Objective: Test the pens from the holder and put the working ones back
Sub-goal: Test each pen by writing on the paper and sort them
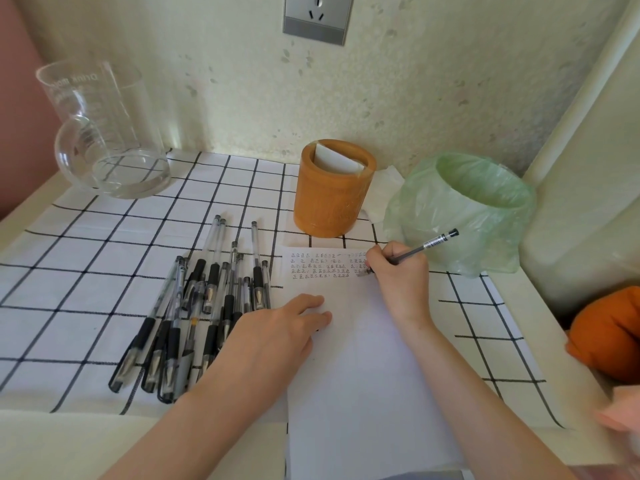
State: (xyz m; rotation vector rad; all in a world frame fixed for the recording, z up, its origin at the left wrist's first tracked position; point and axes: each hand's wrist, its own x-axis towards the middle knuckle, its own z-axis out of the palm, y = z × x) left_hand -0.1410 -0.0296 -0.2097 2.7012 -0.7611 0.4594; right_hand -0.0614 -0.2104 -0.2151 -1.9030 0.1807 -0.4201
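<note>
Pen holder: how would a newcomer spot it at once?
Look along the back wall below the grey socket, on the checked cloth. The pen holder stands there, beside the green-bagged bin. It alone is an upright orange-brown cylinder with white paper inside.

Left hand (277, 329) flat; right hand (400, 275) fingers (379, 258) pinching pen (431, 244)

Bright, soft, diffuse light; only faint shadows under the pens (212, 275). Wide-angle distortion bows the tablecloth (86, 282) grid near the edges. Pale highlights on the glass jug (104, 140). Centre sharp; lower right corner blurred.
</note>
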